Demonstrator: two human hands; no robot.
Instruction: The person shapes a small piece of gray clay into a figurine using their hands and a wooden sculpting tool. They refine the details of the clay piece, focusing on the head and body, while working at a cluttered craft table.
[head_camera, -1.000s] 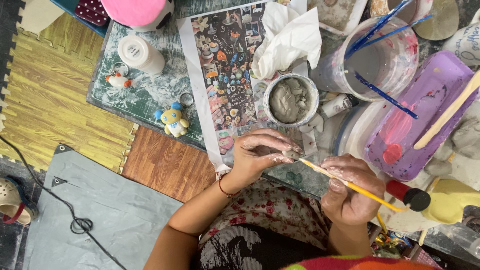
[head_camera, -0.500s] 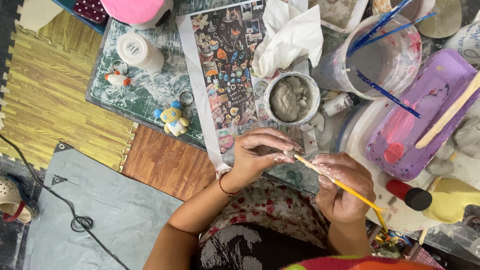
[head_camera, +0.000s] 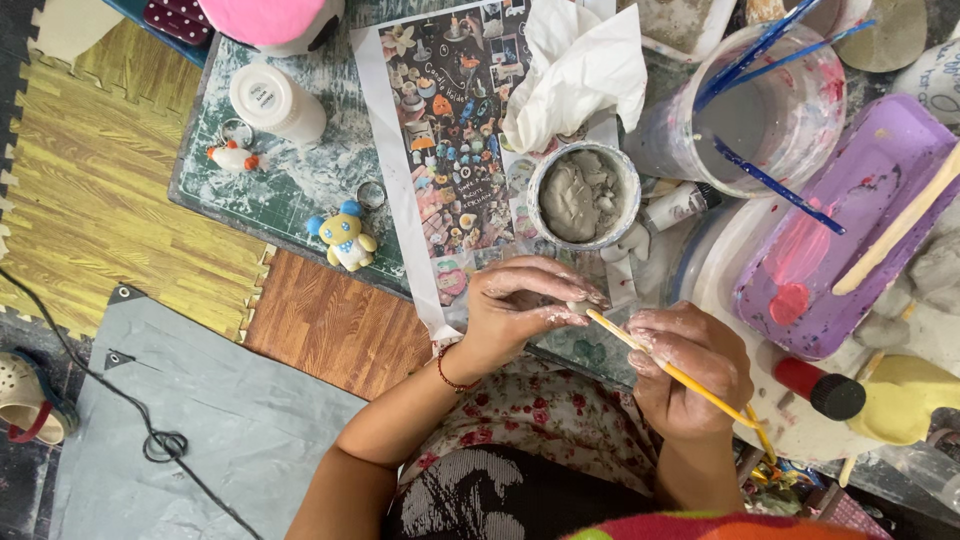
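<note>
Yellow slim brush (head_camera: 680, 377) in right hand (head_camera: 690, 365) touches small pale clay piece (head_camera: 578, 308).

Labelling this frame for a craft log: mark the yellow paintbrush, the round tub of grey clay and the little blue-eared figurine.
yellow paintbrush (head_camera: 690, 380), head view, on the handle beside the right hand.
tub of grey clay (head_camera: 583, 195), head view, on the clay inside.
blue-eared figurine (head_camera: 346, 240), head view, on its body.
</note>
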